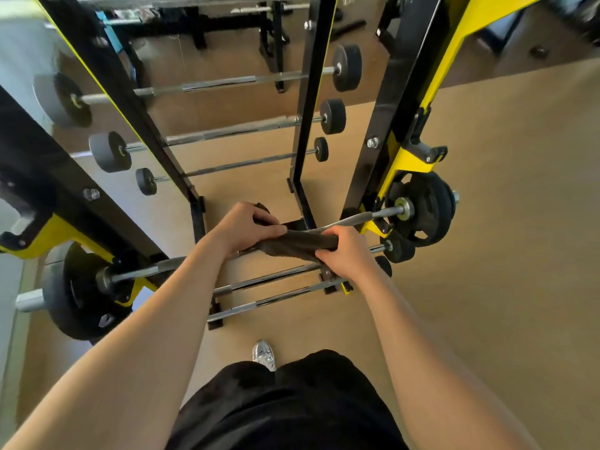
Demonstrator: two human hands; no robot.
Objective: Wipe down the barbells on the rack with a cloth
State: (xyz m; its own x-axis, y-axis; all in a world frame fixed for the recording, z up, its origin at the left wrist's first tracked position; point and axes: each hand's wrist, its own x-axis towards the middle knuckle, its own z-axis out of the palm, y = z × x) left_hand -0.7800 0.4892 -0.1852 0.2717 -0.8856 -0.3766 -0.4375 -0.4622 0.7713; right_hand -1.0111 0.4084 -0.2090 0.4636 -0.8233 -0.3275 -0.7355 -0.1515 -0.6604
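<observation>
A dark brown cloth (297,243) is wrapped over the middle of a curved chrome barbell (354,218) that rests on the black and yellow rack (402,102). My left hand (243,227) grips the cloth's left end around the bar. My right hand (344,254) grips its right end. The bar carries black plates (422,207) on the right and black plates (78,290) on the left. Two plain chrome bars (269,280) lie lower on the rack, just below my hands.
Behind the near rack a second black rack holds several fixed barbells (227,82) with round black ends, one above another. The tan floor (503,222) spreads to the right. My shoe (263,354) and black shorts are below.
</observation>
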